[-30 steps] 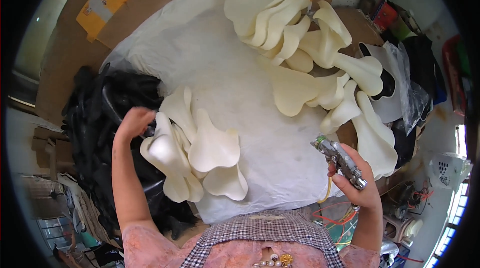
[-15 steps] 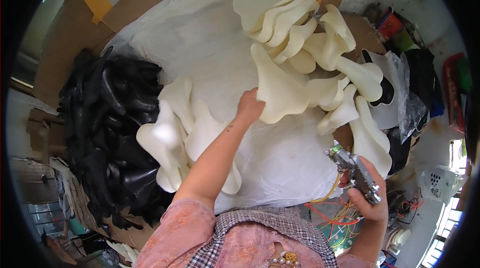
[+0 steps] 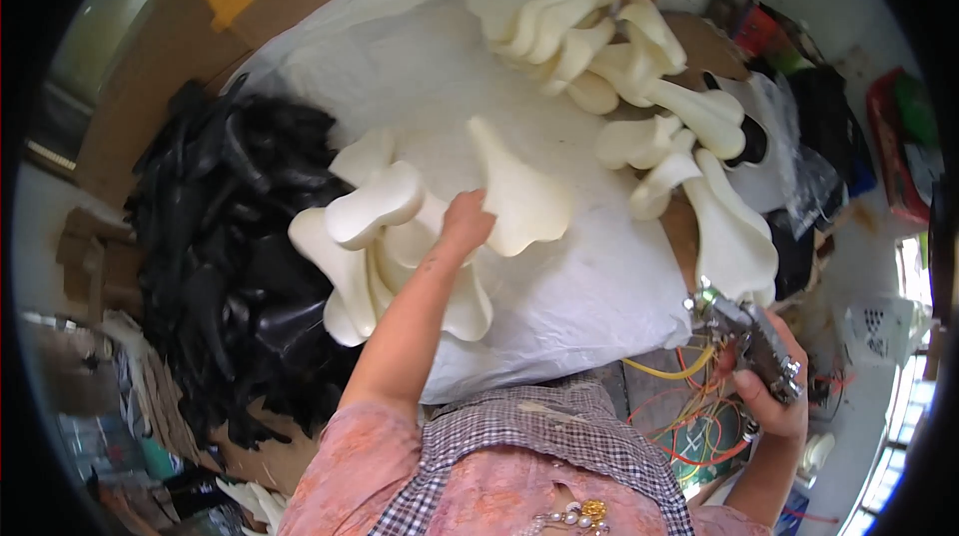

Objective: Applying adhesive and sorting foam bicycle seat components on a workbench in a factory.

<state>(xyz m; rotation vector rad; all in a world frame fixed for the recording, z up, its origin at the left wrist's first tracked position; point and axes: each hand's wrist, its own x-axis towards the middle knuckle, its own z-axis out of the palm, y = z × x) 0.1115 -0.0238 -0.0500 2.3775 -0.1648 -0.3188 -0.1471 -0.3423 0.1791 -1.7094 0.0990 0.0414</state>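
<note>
My left hand (image 3: 468, 220) is closed at the left edge of a cream, saddle-shaped foam pad (image 3: 526, 198), over the white plastic sheet (image 3: 584, 306). My right hand (image 3: 774, 391) is wrapped round a metal spray gun (image 3: 751, 341) at the lower right, its nozzle end up and to the left. Beside my left forearm lies a heap of similar cream pads (image 3: 320, 241), with one pad (image 3: 375, 204) lying across the top. More cream pads (image 3: 539, 11) sit overlapping at the far right of the sheet.
A large heap of black, glossy pieces (image 3: 240, 236) covers the left side. Yellow and orange hoses (image 3: 689, 446) tangle below the spray gun. Cardboard (image 3: 150, 86) borders the sheet at the far left. Bags and a red container (image 3: 889, 156) stand at the right.
My left hand and its pad have shifted left, apart from the right-hand pads. A pad now lies across the left heap. The spray gun sits lower and farther right in view.
</note>
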